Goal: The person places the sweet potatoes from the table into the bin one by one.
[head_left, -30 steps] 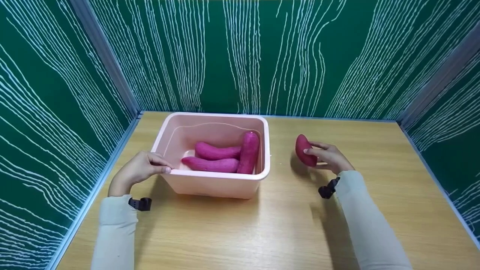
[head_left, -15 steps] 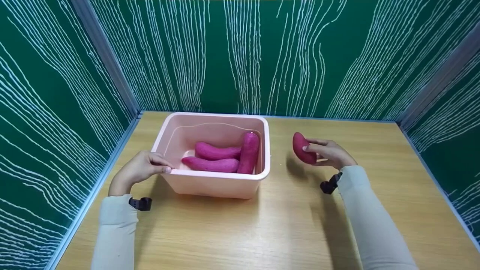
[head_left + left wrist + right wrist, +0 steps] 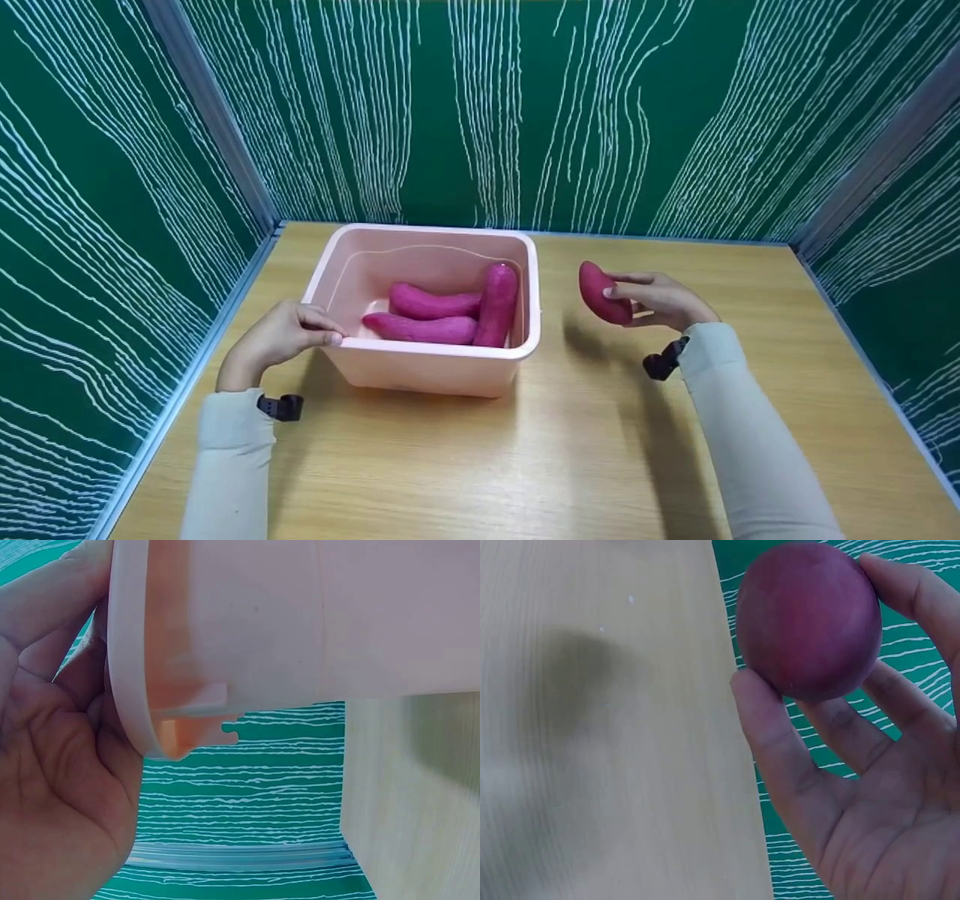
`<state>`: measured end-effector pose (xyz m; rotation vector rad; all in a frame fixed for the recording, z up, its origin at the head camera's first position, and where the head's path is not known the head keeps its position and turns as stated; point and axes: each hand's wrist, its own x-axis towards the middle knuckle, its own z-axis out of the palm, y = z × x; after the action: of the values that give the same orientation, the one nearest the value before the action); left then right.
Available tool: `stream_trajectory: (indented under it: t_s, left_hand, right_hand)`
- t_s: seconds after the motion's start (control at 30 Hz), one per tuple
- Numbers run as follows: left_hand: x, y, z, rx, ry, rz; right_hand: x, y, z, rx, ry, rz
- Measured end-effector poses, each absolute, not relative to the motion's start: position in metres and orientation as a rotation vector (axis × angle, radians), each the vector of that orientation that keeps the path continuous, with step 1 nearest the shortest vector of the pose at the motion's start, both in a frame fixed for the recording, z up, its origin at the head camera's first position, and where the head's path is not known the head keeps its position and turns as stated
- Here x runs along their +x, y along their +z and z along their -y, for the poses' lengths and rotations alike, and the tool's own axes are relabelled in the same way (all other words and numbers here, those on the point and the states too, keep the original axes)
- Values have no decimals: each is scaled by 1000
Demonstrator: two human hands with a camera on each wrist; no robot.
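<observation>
In the head view, a pale pink plastic bin [image 3: 435, 373] stands on the table. My left hand [image 3: 274, 337] pinches its rim at the near left corner; in the left wrist view the fingers reach behind the rim [image 3: 127, 652]. Several long magenta vegetable-like pieces [image 3: 424, 330] lie inside, one of them lengthwise along the right wall. To the right of the bin, my right hand [image 3: 660, 300] holds a smooth dark red, mango-shaped object [image 3: 600, 294] between thumb and fingers. It is above the table, its shadow falling apart from it. The right wrist view shows its rounded end [image 3: 808, 621].
A light wooden table [image 3: 480, 465] lies under everything. Green panels with white wavy lines [image 3: 585, 112] enclose the back and both sides, joined by grey corner posts [image 3: 217, 112]. The bin stands near the back panel, left of the middle.
My right hand has moved up and a little left with the dark red object, which tilts more now. My left hand and the bin stay where they were.
</observation>
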<state>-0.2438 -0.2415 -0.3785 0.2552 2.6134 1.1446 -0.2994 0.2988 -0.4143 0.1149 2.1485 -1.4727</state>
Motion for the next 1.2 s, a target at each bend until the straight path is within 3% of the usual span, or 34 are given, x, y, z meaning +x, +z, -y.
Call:
stream_trajectory:
  t_s: [1.2]
  left_hand:
    - [-245, -381, 243, 298, 1146, -2626]
  right_hand:
    - [-312, -354, -260, -75, -1426, -2143]
